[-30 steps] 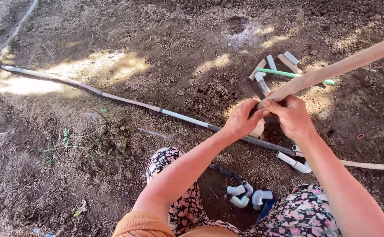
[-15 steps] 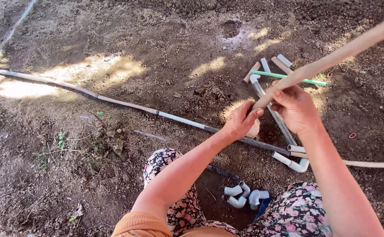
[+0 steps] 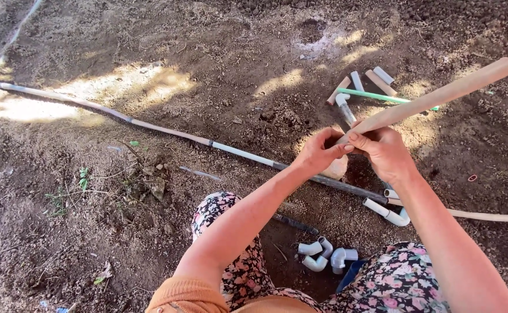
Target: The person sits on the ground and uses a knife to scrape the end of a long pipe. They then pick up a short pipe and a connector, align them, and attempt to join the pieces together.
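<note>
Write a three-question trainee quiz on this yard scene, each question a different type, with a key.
1. True or false: both hands, the left hand and the right hand, grip the near end of the tan pipe.
2. Multiple choice: the white elbow fittings lie
A. on the long ground pipe
B. on the soil between the person's knees
C. in the left hand
3. Fill in: the thin rod among the short pipe pieces is coloured ____.

Key: 1 true; 2 B; 3 green.

Four white elbow fittings [image 3: 325, 255]
</note>
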